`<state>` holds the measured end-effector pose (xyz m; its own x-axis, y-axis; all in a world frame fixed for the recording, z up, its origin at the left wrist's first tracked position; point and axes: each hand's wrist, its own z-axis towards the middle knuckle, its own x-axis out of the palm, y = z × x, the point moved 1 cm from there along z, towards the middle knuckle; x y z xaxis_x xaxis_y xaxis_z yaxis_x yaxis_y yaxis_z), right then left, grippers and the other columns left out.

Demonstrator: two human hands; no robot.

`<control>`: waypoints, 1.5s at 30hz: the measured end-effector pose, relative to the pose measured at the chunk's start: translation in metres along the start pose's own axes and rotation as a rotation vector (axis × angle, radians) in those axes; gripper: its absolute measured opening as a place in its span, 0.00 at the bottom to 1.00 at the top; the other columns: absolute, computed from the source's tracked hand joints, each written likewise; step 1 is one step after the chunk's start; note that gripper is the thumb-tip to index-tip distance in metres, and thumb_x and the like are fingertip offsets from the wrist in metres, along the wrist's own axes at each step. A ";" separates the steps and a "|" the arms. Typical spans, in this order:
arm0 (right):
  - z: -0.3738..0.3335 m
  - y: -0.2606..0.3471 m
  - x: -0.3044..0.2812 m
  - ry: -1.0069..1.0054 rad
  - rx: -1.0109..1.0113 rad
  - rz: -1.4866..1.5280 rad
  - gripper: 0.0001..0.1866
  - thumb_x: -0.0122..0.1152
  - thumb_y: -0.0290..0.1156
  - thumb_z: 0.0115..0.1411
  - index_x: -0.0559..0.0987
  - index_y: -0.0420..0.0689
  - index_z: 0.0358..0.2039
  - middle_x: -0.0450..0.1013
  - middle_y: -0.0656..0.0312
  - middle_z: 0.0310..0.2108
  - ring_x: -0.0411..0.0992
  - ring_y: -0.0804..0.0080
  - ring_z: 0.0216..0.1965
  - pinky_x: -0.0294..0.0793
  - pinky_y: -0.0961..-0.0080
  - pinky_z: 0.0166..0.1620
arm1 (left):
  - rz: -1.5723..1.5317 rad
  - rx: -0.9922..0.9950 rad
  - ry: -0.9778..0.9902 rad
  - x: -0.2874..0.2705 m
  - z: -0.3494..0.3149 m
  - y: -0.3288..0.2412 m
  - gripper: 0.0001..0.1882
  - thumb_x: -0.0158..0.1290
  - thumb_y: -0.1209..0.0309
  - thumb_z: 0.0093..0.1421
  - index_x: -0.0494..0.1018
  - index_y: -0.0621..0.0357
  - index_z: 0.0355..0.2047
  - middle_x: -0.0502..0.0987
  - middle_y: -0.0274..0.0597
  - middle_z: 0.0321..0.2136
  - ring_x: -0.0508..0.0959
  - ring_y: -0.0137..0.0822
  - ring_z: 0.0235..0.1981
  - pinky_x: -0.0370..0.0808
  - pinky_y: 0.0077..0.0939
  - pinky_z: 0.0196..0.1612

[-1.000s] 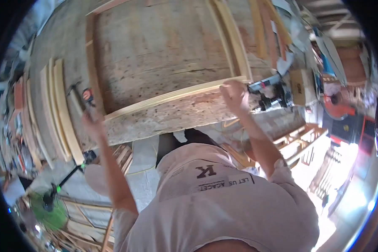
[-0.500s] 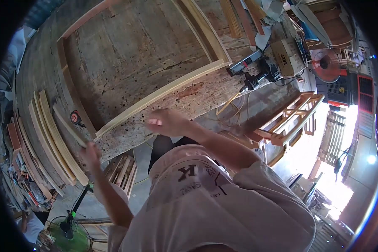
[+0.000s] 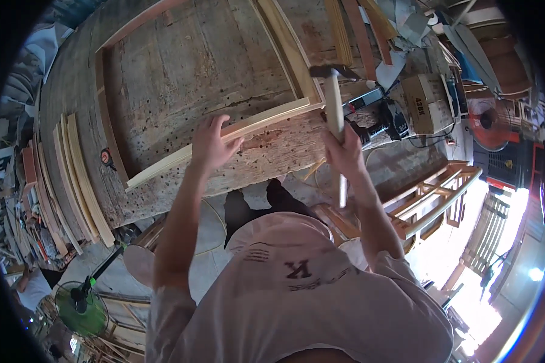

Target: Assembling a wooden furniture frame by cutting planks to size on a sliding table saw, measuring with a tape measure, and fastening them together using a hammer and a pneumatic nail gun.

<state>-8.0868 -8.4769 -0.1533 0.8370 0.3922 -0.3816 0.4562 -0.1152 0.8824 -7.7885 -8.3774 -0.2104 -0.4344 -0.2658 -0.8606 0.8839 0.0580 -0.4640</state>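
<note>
My right hand (image 3: 344, 151) is closed around the pale wooden handle of a hammer (image 3: 333, 100), whose dark head points up over the right front corner of a wooden frame (image 3: 248, 126). The frame lies flat on a worn workbench (image 3: 181, 72). At its front rail, my left hand (image 3: 211, 145) is open with thumb and fingers apart. The fingers reach over the rail; I cannot tell how firmly they touch it. A thin pale strip lies along the top of this rail.
A tape measure (image 3: 106, 158) sits left of the frame, near several wood strips (image 3: 82, 181). At the right are a power tool (image 3: 387, 121), a cardboard box (image 3: 422, 103) and a slatted wooden piece (image 3: 436, 199). A green fan (image 3: 82, 308) stands lower left.
My left hand has moved up and right from a pale stick near the tape measure to the front rail. My right hand has gone right and now holds the hammer upright.
</note>
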 end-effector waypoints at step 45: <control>0.010 -0.043 -0.009 0.024 -0.283 -0.411 0.16 0.59 0.38 0.61 0.69 0.41 0.42 0.72 0.40 0.24 0.73 0.38 0.29 0.71 0.53 0.26 | 0.197 -0.156 0.573 0.043 0.002 0.035 0.26 0.55 0.45 0.55 0.75 0.58 0.33 0.79 0.49 0.25 0.81 0.49 0.30 0.78 0.44 0.35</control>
<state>-8.1110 -8.4844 -0.1907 0.5966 0.3742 -0.7100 0.6445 0.3038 0.7017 -7.7760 -8.3885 -0.2631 -0.3283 0.3198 -0.8888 0.9398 0.2050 -0.2733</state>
